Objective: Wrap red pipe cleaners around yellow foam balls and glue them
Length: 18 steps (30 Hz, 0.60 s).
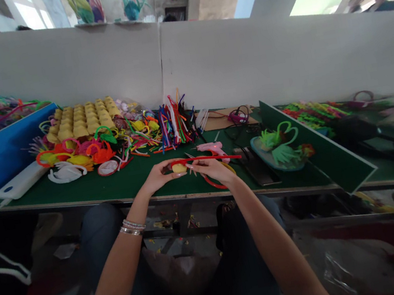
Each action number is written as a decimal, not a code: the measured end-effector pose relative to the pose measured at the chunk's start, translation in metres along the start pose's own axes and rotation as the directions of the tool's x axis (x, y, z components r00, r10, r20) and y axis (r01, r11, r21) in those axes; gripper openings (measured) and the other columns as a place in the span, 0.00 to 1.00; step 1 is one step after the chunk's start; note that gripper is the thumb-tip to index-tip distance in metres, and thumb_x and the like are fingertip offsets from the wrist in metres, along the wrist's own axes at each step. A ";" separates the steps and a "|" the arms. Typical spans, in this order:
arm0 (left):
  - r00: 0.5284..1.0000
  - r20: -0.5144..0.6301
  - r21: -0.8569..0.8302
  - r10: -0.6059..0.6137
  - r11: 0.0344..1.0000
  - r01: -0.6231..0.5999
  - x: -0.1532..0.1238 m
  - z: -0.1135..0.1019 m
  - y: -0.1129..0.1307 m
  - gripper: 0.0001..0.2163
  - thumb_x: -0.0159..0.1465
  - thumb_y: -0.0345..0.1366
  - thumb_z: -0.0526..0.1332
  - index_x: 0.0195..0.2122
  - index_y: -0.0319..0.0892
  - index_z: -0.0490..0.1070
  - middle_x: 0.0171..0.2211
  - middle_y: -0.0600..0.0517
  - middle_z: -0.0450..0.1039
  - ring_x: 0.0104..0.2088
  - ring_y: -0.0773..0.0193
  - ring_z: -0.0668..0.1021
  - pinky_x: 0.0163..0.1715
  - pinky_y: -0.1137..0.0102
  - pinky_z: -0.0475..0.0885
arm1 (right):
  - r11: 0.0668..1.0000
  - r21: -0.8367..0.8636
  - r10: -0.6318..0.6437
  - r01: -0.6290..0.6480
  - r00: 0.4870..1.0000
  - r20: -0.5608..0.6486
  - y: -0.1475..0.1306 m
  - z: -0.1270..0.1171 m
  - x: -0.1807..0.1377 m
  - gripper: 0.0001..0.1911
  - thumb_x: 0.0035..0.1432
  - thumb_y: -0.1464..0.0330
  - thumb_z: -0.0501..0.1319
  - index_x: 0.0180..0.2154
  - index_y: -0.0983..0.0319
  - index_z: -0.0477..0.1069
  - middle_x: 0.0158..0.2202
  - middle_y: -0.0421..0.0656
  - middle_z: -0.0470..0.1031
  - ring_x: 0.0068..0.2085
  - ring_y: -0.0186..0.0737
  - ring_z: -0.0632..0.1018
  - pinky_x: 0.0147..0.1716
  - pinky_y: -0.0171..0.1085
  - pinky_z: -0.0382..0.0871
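Note:
My left hand (159, 175) is closed around a small yellow ball (179, 168) at the front edge of the green table (119, 184). My right hand (213, 169) pinches a red pipe cleaner (217, 156) that runs across the ball and sticks out to the right. A red hoop (214, 184) curls below my right hand. Both hands meet just above the table edge. A pink glue gun (211, 148) lies right behind them.
A pile of coloured pipe cleaners (172, 124) and yellow foam shapes (81, 119) lies at the back left, with a white power strip (22, 181) and a blue divider (3, 151). A green divider (319, 146) and a finished green craft (281, 150) stand to the right.

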<state>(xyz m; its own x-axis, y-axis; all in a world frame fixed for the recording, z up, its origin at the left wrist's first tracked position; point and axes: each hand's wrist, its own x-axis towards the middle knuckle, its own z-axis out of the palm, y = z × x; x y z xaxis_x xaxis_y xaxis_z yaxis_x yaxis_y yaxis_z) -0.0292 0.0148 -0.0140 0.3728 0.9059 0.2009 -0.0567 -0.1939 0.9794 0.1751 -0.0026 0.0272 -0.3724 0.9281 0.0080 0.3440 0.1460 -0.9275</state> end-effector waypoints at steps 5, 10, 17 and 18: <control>0.999 0.042 0.014 0.030 0.999 -0.030 -0.002 0.000 0.003 0.26 0.46 0.39 0.70 0.47 0.38 0.71 0.49 0.43 0.73 0.48 0.55 0.75 0.52 0.59 0.67 | 1.000 0.003 -0.011 0.011 1.000 0.014 0.002 0.000 0.000 0.22 0.47 0.49 0.61 0.25 0.62 0.66 0.23 0.36 0.63 0.25 0.30 0.62 0.27 0.33 0.55; 0.998 0.042 0.014 0.043 0.999 -0.044 -0.001 0.000 0.004 0.26 0.46 0.37 0.70 0.47 0.37 0.71 0.50 0.42 0.72 0.48 0.55 0.75 0.52 0.58 0.67 | 0.999 0.030 0.013 -0.013 1.000 0.017 0.002 0.001 0.000 0.21 0.47 0.50 0.61 0.26 0.63 0.66 0.23 0.36 0.64 0.25 0.30 0.63 0.27 0.33 0.56; 0.997 0.048 0.031 0.067 0.997 -0.068 -0.003 0.000 0.004 0.27 0.45 0.37 0.70 0.48 0.39 0.70 0.51 0.43 0.71 0.50 0.55 0.74 0.53 0.58 0.66 | 0.997 0.062 -0.036 0.036 0.999 0.001 0.002 -0.002 0.003 0.19 0.42 0.53 0.65 0.21 0.62 0.65 0.20 0.35 0.62 0.23 0.30 0.63 0.24 0.34 0.55; 0.996 0.057 0.031 0.072 0.997 -0.074 -0.003 0.000 0.004 0.27 0.45 0.37 0.70 0.48 0.39 0.70 0.51 0.43 0.71 0.50 0.55 0.74 0.53 0.58 0.66 | 0.997 0.073 -0.022 0.020 0.999 0.023 0.003 -0.003 0.003 0.19 0.42 0.53 0.65 0.21 0.62 0.65 0.20 0.35 0.62 0.22 0.30 0.63 0.23 0.34 0.54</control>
<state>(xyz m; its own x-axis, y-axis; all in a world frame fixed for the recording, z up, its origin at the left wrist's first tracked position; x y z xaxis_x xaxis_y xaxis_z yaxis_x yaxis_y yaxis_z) -0.0307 0.0112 -0.0107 0.4204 0.8664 0.2694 -0.0553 -0.2719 0.9607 0.1774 0.0021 0.0254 -0.3994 0.9166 0.0198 0.2723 0.1392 -0.9521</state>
